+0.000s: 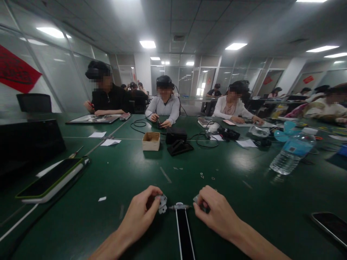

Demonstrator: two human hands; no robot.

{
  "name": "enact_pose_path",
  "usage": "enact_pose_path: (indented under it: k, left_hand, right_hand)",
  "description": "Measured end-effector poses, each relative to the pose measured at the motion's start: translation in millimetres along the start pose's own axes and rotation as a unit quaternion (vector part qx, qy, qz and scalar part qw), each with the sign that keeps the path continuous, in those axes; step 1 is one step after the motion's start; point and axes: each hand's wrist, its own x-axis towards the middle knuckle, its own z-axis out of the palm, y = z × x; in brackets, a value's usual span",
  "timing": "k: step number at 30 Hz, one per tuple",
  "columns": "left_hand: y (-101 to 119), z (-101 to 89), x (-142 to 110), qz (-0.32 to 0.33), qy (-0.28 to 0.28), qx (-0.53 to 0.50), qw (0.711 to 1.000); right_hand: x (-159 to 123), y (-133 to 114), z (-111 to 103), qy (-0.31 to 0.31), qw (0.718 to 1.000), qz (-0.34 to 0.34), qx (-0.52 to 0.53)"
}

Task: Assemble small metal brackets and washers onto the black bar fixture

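Observation:
My left hand (141, 213) is closed in a pinch on a small white metal bracket (162, 204) just above the green table. My right hand (214, 213) is closed round a small grey part (197, 200) that I cannot name. Between the two hands lies a black strip with white edges (184, 231), and a small metal fitting with a pin (179, 207) sits at its far end. Both hands are a few centimetres from that fitting, one on each side. A few tiny washers (202, 176) lie on the table beyond.
A phone in a green case (48, 182) lies at left, another phone (329, 224) at right. A water bottle (291, 153), a small cardboard box (151, 141) and black devices with cables (177, 142) sit mid-table. Several people work along the far side.

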Motion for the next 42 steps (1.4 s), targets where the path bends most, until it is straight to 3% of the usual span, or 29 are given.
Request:
enact_pose_path:
  k: [4, 10, 25, 35, 42]
  left_hand:
    - [2, -0.4, 1, -0.007, -0.024, 0.025, 0.999]
    - [-2, 1.6, 0, -0.006, -0.042, 0.033, 0.999]
    - [-1, 5.2, 0, 0.009, -0.071, 0.037, 0.997]
    - [1, 8.4, 0, 0.017, -0.098, 0.067, 0.993]
    - [-5, 14.2, -4, 0.054, -0.079, 0.095, 0.991]
  right_hand:
    - [0, -2, 0, -0.099, 0.994, 0.029, -0.018]
    - [2, -4, -3, -0.151, 0.986, 0.066, -0.032]
    - [1, -9, -5, -0.115, 0.993, -0.007, 0.034]
    - [0, -7, -2, -0.141, 0.989, 0.006, 0.035]
    - [-2, -7, 0, -0.122, 0.992, -0.008, 0.039]
